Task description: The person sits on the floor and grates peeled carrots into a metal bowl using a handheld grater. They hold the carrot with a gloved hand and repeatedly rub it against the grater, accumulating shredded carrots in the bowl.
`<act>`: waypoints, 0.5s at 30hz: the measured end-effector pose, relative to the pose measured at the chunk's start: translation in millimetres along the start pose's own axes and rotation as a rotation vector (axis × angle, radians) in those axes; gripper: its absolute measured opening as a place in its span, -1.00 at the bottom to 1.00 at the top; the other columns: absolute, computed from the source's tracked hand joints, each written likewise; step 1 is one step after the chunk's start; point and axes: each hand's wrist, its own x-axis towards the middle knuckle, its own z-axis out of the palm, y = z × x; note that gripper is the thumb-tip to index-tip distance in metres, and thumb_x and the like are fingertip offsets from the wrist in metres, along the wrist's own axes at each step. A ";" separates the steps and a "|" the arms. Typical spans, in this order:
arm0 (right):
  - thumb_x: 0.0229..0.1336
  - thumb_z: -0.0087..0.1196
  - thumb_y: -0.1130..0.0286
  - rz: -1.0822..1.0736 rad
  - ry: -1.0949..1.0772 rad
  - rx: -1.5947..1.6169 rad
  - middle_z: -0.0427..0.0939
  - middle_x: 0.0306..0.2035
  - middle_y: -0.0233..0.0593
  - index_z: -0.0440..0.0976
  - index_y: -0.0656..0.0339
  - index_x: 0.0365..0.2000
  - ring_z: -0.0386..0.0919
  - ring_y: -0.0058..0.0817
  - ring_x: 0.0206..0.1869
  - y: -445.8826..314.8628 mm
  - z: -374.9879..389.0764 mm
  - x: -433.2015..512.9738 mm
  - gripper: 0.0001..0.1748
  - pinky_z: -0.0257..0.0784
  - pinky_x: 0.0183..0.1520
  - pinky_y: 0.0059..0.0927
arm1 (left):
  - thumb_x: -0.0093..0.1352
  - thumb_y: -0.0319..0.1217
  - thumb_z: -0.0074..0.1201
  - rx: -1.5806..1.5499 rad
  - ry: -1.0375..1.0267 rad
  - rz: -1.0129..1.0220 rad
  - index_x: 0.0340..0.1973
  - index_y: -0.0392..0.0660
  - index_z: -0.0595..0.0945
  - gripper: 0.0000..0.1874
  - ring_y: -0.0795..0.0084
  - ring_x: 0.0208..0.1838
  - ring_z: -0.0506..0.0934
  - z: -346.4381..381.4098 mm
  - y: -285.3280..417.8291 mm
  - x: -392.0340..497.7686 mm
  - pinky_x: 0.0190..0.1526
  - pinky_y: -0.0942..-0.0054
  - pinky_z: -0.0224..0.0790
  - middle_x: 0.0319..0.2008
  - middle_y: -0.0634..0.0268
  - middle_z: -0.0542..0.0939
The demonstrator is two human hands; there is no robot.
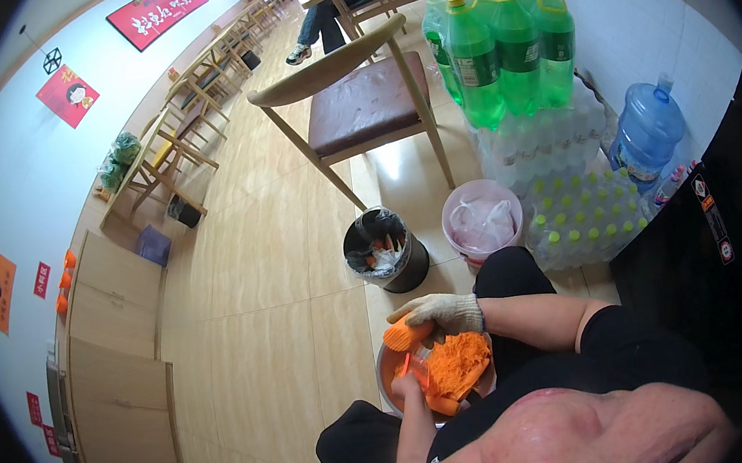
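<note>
My right hand (442,313), in a knitted work glove, grips a thick carrot piece (405,334) with a ridged, cut face, above the left part of a metal bowl (386,391). My left hand (407,385), bare, is closed around a clear grater-like tool with an orange-red edge (415,365); its working face is partly hidden. The tool is tilted inside the bowl, just below the carrot. A heap of shredded carrot (457,362) fills the bowl's right side. Whole or part carrots (442,404) lie at the lower edge of the heap.
Beyond the bowl stand a lined black bin (415,269) with scraps and a pink bucket (455,240) holding white plastic bags. A wooden chair (366,108) is behind them. Packs of green bottles (515,57) and a blue water jug (652,121) stand right. Someone's legs (318,29) show farther off.
</note>
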 end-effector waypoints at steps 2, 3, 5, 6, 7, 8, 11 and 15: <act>0.13 0.16 0.21 0.045 0.047 -0.012 0.58 -0.23 -0.12 0.13 0.25 0.33 0.53 -0.49 -0.60 6.3 -1.7 5.2 -0.19 0.42 -0.62 -0.56 | 0.17 -0.38 0.26 0.022 -0.005 0.050 -0.35 -0.36 0.69 -0.74 0.15 -0.29 0.68 11.1 -12.3 28.1 -0.29 0.25 0.52 -0.38 0.01 0.70; 0.14 0.16 0.21 0.087 0.100 -0.034 0.58 -0.23 -0.12 0.09 0.25 0.34 0.53 -0.49 -0.60 10.6 -1.5 8.5 -0.17 0.42 -0.63 -0.56 | 0.17 -0.37 0.26 0.050 -0.035 -0.002 -0.33 -0.37 0.69 -0.72 0.14 -0.26 0.68 15.9 -18.8 36.7 -0.27 0.24 0.52 -0.36 0.00 0.70; 0.14 0.15 0.20 0.157 0.117 -0.050 0.58 -0.24 -0.12 0.01 0.21 0.38 0.53 -0.48 -0.61 18.5 0.3 16.3 -0.12 0.40 -0.65 -0.56 | 0.18 -0.31 0.27 -0.070 0.004 -0.011 -0.30 -0.37 0.69 -0.67 0.12 -0.22 0.68 21.9 -23.5 45.7 -0.24 0.23 0.53 -0.32 0.00 0.70; 0.16 0.14 0.21 0.178 0.099 -0.093 0.58 -0.25 -0.18 0.05 0.20 0.37 0.51 -0.51 -0.62 21.7 1.4 19.4 -0.16 0.36 -0.66 -0.57 | 0.18 -0.29 0.28 -0.123 -0.008 -0.076 -0.29 -0.37 0.68 -0.65 0.12 -0.20 0.68 22.7 -22.6 45.4 -0.22 0.22 0.53 -0.30 -0.01 0.70; 0.16 0.14 0.21 0.158 0.041 -0.053 0.58 -0.23 -0.23 0.09 0.20 0.36 0.49 -0.55 -0.63 25.1 4.1 22.9 -0.18 0.34 -0.67 -0.58 | 0.18 -0.28 0.28 -0.141 0.023 -0.055 -0.29 -0.37 0.68 -0.64 0.12 -0.20 0.68 19.7 -19.3 43.6 -0.22 0.22 0.53 -0.30 -0.01 0.70; 0.16 0.15 0.22 0.146 0.066 -0.141 0.57 -0.22 -0.24 0.11 0.20 0.35 0.49 -0.57 -0.62 27.2 5.6 24.9 -0.20 0.35 -0.66 -0.58 | 0.18 -0.28 0.28 -0.136 0.017 -0.055 -0.29 -0.37 0.68 -0.64 0.12 -0.20 0.68 17.2 -13.9 39.3 -0.22 0.22 0.53 -0.30 -0.01 0.70; 0.15 0.15 0.24 0.148 0.038 -0.157 0.57 -0.20 -0.23 0.17 0.23 0.32 0.49 -0.58 -0.60 29.6 8.1 27.8 -0.23 0.37 -0.64 -0.60 | 0.18 -0.27 0.28 -0.066 -0.001 -0.033 -0.28 -0.37 0.68 -0.63 0.13 -0.20 0.68 4.8 -0.3 22.4 -0.22 0.22 0.53 -0.29 -0.01 0.70; 0.15 0.13 0.26 0.105 0.077 -0.063 0.58 -0.24 -0.18 0.19 0.28 0.30 0.50 -0.55 -0.61 26.7 4.3 22.1 -0.27 0.37 -0.65 -0.62 | 0.19 -0.25 0.28 0.046 -0.035 0.017 -0.27 -0.37 0.68 -0.61 0.14 -0.20 0.69 -1.7 2.9 9.7 -0.21 0.21 0.53 -0.29 -0.02 0.70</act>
